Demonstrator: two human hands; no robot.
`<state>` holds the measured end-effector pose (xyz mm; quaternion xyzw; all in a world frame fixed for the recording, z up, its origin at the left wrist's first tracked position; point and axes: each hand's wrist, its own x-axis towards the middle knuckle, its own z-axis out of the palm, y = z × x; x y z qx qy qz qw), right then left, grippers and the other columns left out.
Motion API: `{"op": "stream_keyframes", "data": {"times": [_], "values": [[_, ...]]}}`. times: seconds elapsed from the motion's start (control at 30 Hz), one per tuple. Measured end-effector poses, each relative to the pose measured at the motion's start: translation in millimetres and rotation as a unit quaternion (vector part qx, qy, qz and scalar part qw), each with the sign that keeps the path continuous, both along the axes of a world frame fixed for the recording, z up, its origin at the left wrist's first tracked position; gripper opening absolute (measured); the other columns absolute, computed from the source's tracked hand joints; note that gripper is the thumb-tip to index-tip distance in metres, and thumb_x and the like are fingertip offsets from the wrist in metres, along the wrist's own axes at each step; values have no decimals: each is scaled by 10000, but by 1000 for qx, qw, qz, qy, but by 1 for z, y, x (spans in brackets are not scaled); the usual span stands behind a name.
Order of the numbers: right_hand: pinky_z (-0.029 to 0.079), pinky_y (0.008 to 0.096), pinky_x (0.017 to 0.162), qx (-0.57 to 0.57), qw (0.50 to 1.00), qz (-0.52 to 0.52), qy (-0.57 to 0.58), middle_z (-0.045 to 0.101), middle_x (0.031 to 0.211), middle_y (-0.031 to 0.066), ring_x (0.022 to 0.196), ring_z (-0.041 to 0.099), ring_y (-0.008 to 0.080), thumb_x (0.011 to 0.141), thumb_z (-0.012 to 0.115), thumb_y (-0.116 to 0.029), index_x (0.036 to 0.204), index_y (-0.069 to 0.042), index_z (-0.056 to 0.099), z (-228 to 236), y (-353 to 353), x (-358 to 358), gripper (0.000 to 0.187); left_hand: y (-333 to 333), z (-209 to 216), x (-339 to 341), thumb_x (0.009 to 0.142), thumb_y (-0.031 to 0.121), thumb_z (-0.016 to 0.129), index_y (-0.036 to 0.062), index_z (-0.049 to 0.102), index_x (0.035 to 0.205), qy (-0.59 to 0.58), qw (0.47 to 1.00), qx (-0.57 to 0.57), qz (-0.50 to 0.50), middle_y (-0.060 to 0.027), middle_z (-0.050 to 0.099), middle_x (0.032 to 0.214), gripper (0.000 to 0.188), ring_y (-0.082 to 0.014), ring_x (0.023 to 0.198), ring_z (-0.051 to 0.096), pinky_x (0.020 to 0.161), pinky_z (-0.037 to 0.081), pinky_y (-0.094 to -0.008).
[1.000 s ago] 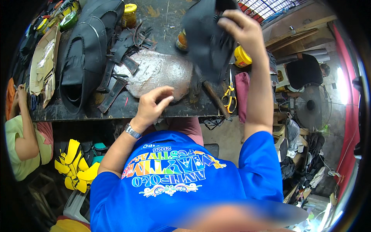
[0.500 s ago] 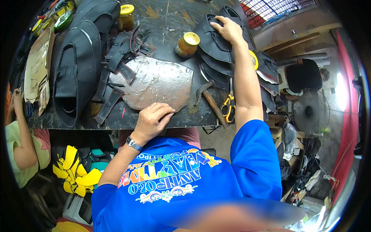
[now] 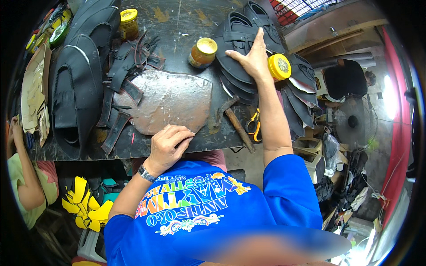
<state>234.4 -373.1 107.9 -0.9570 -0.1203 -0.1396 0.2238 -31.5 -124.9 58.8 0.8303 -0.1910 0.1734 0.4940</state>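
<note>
My right hand reaches over a stack of black shoe uppers, thumb and fingers spread and nothing held. Whether the palm touches the top piece, I cannot tell. My left hand rests at the near edge of a smooth, worn slab, its fingers curled together with nothing visible in them. Just right of the slab lies a hammer with a wooden handle. Yellow-handled scissors are partly hidden by my right forearm. An open jar of amber glue stands beside the stack.
Dark strap pieces overlap the slab's left side. Large black uppers and a cardboard tray lie farther left. Yellow-lidded jars stand on the table. Another person's arm is at far left; a fan stands right.
My right hand has come off the top of the upper stack and drawn slightly nearer, its fingers spreading. My left hand keeps its place on the slab. The whole view has shifted a little.
</note>
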Motion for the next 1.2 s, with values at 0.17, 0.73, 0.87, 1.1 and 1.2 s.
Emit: {"op": "stream_keyframes", "data": {"times": [0.17, 0.73, 0.87, 1.1, 1.2], "values": [[243, 571, 1183, 117, 993, -13, -33, 266, 1572, 343, 1460, 300, 459, 709, 862, -522, 1604, -67, -27, -14, -1, -6, 1341, -37, 27, 37, 799, 88, 770, 77, 711, 944, -61, 993, -18, -96, -90, 674, 1065, 157, -295, 1025, 643, 879, 520, -389], [307, 460, 1167, 144, 979, 12, -146, 392, 1507, 292, 1402, 390, 423, 800, 823, -292, 1467, 46, 362, -41, -7, -20, 878, -108, 64, 359, 844, 365, 762, 151, 796, 994, 5, 988, 154, -22, -102, 765, 955, 263, -321, 953, 721, 883, 550, -426], [309, 466, 1159, 146, 980, 5, -138, 377, 1514, 294, 1391, 398, 436, 840, 783, -248, 1491, 39, 305, -46, -2, -25, 858, -103, 44, 374, 763, 232, 799, 86, 766, 964, 106, 987, 119, -16, -157, 735, 1041, 251, -282, 986, 702, 876, 547, -395], [253, 486, 1186, 110, 984, -4, -137, 345, 1545, 288, 1462, 310, 414, 857, 755, -235, 1507, 15, 321, -53, 1, -24, 820, -100, 33, 395, 780, 313, 754, 109, 786, 897, -55, 958, 270, -86, -141, 750, 947, 237, -313, 912, 712, 859, 555, -403], [242, 491, 1192, 113, 984, 6, -135, 331, 1558, 286, 1472, 298, 407, 863, 750, -248, 1504, 14, 342, -54, -1, -24, 804, -102, 36, 388, 843, 419, 735, 181, 796, 1071, 65, 976, 207, -20, -115, 761, 1030, 336, -300, 988, 720, 920, 541, -401]]}}
